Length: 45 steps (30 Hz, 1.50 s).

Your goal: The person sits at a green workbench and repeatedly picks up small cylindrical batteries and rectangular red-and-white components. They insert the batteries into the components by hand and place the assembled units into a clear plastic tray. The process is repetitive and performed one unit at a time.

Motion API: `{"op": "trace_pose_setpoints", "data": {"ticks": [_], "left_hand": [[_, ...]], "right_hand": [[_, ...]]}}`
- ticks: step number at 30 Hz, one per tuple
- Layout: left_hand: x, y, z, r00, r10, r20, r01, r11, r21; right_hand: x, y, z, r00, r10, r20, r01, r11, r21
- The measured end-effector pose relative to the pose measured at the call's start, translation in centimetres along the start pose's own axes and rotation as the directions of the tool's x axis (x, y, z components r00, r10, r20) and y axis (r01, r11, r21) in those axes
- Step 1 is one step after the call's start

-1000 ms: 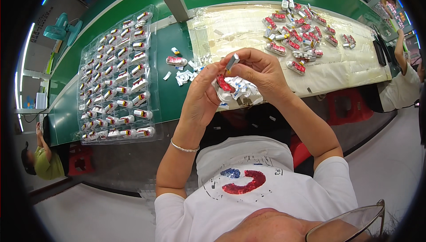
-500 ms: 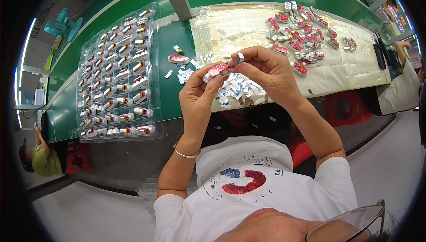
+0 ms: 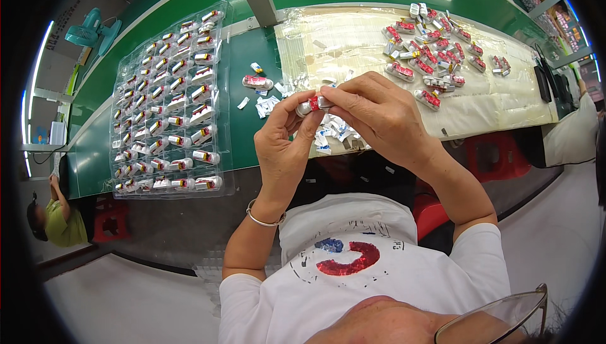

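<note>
Both hands pinch 1 small silver-red cell [image 3: 314, 103] at frame centre, long axis left-right: left hand [image 3: 284, 148] closed on its left end, right hand [image 3: 379, 117] on its right.

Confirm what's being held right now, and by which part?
One small silver piece with a red end, pinched between both hands: left hand fingertips on its left end, right hand fingertips over its right end.

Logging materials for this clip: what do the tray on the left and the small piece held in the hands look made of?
Tray: clear thin moulded plastic, glossy; the green table shows through its pockets. Small piece, pinched by left hand and right hand: silvery, foil-like shiny wrap with a red end, probably.
</note>
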<state>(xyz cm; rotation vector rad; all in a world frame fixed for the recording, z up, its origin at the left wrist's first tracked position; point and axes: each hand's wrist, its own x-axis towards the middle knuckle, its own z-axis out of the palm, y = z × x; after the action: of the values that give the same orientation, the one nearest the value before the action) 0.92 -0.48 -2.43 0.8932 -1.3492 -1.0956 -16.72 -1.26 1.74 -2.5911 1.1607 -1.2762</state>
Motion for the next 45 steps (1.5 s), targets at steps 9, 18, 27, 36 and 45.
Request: {"op": "trace_pose_setpoints", "data": {"ticks": [9,18,27,36,45], "left_hand": [[-0.3,0.9,-0.1,0.999,-0.031,0.034,0.029,0.998,0.051],[-0.7,1.1,-0.3,0.997,0.033,0.075,-0.047,0.980,0.194],[-0.7,1.7,-0.1,0.997,-0.055,0.045,0.056,0.998,-0.006],[-1.1,1.1,-0.2,0.987,0.159,0.035,-0.148,0.967,-0.209],[-1.1,1.3,0.1,0.961,0.273,0.050,-0.264,0.955,-0.138]], "right_hand": [[-0.2,-0.1,-0.1,1.000,-0.019,0.020,0.018,1.000,0.004],[-1.1,-0.1,0.3,0.997,-0.042,0.060,0.046,0.997,-0.067],[-1.4,-0.5,0.6,0.998,-0.061,0.012,0.062,0.995,-0.080],[-2.3,-0.9,0.4,0.942,0.335,-0.017,-0.268,0.784,0.561],[-2.9,-0.7,0.7,0.922,0.387,0.009,-0.277,0.641,0.716]]}}
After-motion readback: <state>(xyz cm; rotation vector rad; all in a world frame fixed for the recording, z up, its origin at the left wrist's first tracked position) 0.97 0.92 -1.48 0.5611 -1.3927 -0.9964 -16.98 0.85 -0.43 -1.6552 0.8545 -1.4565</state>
